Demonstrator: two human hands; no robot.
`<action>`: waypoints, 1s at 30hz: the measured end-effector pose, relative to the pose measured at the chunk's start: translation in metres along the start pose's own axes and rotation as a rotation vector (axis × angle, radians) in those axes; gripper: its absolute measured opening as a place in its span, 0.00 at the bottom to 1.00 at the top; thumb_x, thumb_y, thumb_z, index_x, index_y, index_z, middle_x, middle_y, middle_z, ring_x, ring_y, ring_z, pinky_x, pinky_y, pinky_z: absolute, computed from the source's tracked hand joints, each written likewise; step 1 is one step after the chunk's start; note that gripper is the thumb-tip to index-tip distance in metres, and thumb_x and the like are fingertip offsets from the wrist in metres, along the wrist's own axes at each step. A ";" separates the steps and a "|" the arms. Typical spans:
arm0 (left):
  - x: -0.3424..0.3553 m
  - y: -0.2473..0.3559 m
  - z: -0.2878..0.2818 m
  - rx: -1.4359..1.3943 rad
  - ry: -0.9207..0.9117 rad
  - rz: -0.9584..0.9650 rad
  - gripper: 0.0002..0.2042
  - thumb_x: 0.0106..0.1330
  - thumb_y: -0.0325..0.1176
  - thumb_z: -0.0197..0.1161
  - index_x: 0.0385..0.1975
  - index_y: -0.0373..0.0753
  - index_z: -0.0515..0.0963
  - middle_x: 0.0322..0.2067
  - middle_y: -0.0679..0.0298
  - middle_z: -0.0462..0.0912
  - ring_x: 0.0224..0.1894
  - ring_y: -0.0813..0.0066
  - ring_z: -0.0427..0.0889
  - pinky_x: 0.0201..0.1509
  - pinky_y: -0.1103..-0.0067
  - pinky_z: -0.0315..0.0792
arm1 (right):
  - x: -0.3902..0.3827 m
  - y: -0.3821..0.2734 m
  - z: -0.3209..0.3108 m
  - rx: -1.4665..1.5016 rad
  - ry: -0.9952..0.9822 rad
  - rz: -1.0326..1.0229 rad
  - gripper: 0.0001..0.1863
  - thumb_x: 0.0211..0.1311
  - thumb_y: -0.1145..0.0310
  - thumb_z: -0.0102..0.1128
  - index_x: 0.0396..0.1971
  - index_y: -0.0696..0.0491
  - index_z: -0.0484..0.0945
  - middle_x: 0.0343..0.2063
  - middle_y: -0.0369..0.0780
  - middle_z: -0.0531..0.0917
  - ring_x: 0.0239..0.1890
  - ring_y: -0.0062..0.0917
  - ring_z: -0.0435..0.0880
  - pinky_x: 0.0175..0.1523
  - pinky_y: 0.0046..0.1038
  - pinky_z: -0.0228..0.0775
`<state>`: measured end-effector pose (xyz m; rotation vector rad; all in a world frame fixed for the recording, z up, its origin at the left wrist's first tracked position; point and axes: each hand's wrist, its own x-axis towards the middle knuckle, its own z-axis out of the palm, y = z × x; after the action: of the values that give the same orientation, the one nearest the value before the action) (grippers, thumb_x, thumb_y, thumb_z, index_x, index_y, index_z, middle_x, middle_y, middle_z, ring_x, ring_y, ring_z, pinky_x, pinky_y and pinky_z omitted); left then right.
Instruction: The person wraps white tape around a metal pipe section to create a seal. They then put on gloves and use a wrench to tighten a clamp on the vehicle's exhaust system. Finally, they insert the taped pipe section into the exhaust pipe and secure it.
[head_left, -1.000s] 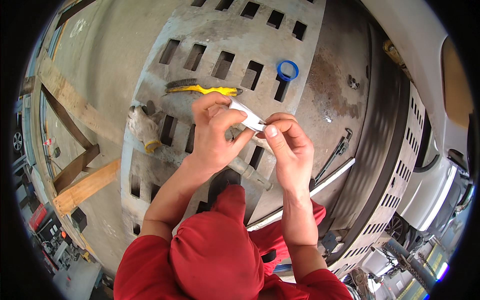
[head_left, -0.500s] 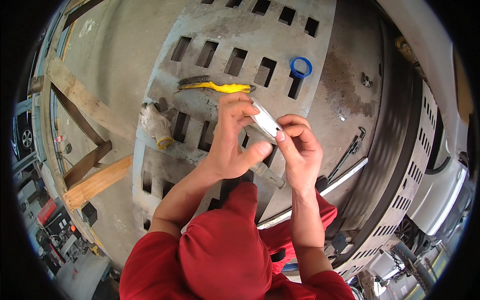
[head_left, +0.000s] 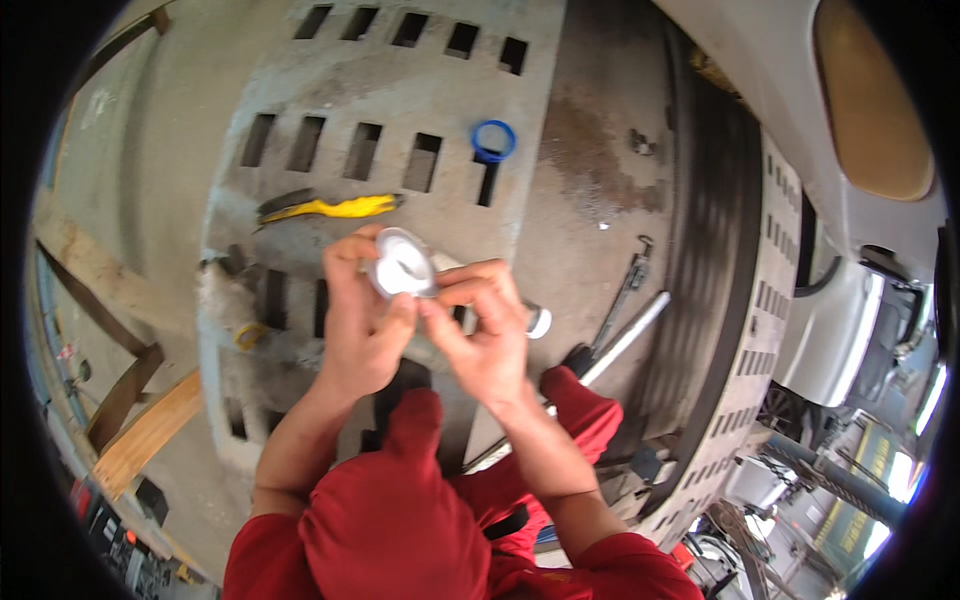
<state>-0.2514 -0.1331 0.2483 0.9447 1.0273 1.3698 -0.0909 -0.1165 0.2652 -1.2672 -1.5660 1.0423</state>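
Observation:
A flat, round white disc [head_left: 398, 278] with a greyish rim is held up between both hands, its face turned toward me. My left hand [head_left: 358, 325] grips its left side, fingers on the far rim and thumb on the near one. On the lower right edge, my right hand [head_left: 488, 335] pinches the rim with thumb and fingers. Below the hands lies a pale cylinder with a white end [head_left: 540, 322], mostly hidden by my right hand. Beyond them, a brush with a yellow handle [head_left: 350, 207] and a blue ring [head_left: 493, 123] rest on the slotted plate [head_left: 300, 90].
At the left lies a whitish work glove [head_left: 222, 295], near a wooden frame [head_left: 150, 425]. An adjustable wrench [head_left: 622, 290] and a long white bar [head_left: 630, 335] lie to the right. Farther right stand a slotted metal beam [head_left: 755, 350] and a silver vehicle panel [head_left: 830, 345].
The disc has turned from nearly edge-on to showing its face. My left thumb, apart from it before, now presses its rim. The view has swung, shifting the surroundings leftward.

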 end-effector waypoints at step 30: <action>-0.016 -0.086 -0.135 0.971 0.165 -0.176 0.35 0.62 0.17 0.59 0.74 0.40 0.65 0.67 0.56 0.74 0.71 0.62 0.74 0.77 0.67 0.66 | -0.069 0.091 -0.034 0.294 0.008 0.882 0.11 0.82 0.68 0.58 0.55 0.56 0.79 0.46 0.38 0.83 0.43 0.23 0.83 0.52 0.28 0.76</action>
<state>-0.3534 -0.1570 0.1256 1.3913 1.9221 0.7659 -0.0241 -0.1686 0.1811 -1.7744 -0.7610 1.7171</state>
